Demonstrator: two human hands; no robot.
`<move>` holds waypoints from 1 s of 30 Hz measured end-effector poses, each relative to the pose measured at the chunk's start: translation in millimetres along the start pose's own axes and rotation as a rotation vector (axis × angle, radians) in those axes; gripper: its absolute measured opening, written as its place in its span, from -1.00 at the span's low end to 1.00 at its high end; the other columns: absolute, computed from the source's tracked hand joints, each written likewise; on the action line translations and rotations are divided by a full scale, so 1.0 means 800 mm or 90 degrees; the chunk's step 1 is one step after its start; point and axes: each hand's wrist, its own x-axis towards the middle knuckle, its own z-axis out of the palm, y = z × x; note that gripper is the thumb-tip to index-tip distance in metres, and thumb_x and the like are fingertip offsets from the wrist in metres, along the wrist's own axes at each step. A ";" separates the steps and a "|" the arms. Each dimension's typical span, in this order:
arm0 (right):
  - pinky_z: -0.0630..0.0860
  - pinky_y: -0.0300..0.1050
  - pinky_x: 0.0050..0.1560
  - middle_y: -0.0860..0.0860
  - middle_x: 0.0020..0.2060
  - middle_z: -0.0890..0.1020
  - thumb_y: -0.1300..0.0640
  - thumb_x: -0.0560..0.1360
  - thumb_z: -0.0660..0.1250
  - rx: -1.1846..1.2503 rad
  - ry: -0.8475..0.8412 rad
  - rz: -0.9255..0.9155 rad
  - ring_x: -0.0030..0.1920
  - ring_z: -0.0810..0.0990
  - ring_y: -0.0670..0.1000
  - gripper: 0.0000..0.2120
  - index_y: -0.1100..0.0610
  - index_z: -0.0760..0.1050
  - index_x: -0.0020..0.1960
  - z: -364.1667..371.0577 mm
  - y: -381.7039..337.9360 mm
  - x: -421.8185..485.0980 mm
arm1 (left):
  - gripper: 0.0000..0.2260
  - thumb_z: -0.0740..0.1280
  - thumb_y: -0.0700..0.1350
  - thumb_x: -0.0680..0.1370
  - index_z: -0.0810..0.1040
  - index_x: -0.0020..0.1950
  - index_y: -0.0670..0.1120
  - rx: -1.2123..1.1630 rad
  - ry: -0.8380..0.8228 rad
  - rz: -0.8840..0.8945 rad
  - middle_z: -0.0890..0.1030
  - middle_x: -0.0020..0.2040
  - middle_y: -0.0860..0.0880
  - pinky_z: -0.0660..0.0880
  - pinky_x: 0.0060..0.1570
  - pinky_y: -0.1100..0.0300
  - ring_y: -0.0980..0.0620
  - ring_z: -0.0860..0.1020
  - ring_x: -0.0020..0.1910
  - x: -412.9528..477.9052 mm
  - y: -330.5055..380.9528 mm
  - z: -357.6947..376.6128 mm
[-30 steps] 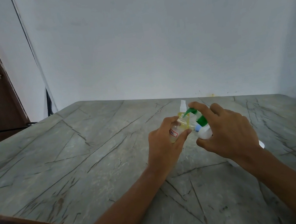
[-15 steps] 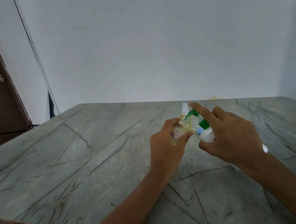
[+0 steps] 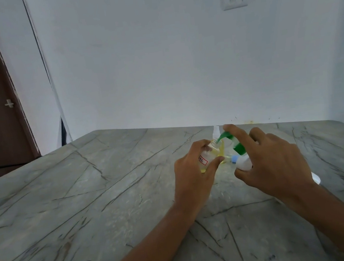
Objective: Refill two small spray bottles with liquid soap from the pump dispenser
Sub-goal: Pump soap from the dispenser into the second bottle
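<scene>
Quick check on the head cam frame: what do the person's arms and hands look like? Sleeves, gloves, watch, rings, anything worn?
Both forearms are bare right to the bottom edge of the frame, with no sleeve in view. The left hand and right hand are bare too: no gloves. No watch, bracelet or band shows at either wrist, and no ring on the fingers that are visible. No markings, tape or cables on either arm.

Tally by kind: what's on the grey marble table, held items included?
Small spray bottles: 2, yellow-filled clear bottle in left hand, white-nozzled bottle behind
White pump dispenser with green head: 1, in right hand
Small blue piece: 1
Small white piece: 1
Total: 5
</scene>
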 end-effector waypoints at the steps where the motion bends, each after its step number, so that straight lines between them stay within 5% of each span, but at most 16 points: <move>1: 0.56 -0.11 -0.33 -0.02 -0.03 0.54 -0.25 0.27 0.45 0.005 0.006 0.002 -0.25 0.38 -0.04 -0.03 -0.23 -0.08 0.48 0.000 0.000 0.000 | -0.59 0.45 0.06 0.41 0.49 0.22 0.00 -0.002 0.002 0.004 0.63 0.07 0.07 0.56 -0.10 0.36 0.13 0.60 -0.04 0.000 0.001 0.000; 8: 0.43 -0.16 -0.37 0.03 -0.14 0.55 -0.15 0.20 0.55 0.066 0.070 -0.007 -0.33 0.42 0.00 -0.18 -0.12 0.23 0.34 0.002 0.002 -0.001 | -0.57 0.44 0.07 0.40 0.50 0.21 -0.04 0.002 -0.016 0.035 0.64 0.07 0.04 0.54 -0.11 0.41 0.13 0.60 -0.05 -0.005 0.006 0.003; 21: 0.56 -0.11 -0.39 -0.03 -0.07 0.57 -0.26 0.26 0.48 0.031 0.041 -0.022 -0.19 0.56 0.03 0.09 -0.26 -0.19 0.53 0.000 0.002 -0.004 | -0.45 0.46 0.14 0.35 0.48 0.27 -0.03 -0.034 -0.019 -0.008 0.59 0.08 0.14 0.48 -0.13 0.52 0.26 0.57 -0.09 -0.002 0.004 0.001; 30: 0.47 -0.14 -0.50 0.05 -0.16 0.61 -0.18 0.08 0.62 -0.002 0.097 -0.034 -0.33 0.56 0.05 0.07 -0.10 0.20 0.48 0.004 -0.002 -0.005 | -0.56 0.46 0.11 0.37 0.55 0.18 -0.04 -0.026 -0.017 -0.039 0.65 0.00 0.08 0.51 -0.15 0.47 0.24 0.60 -0.14 -0.006 0.004 0.006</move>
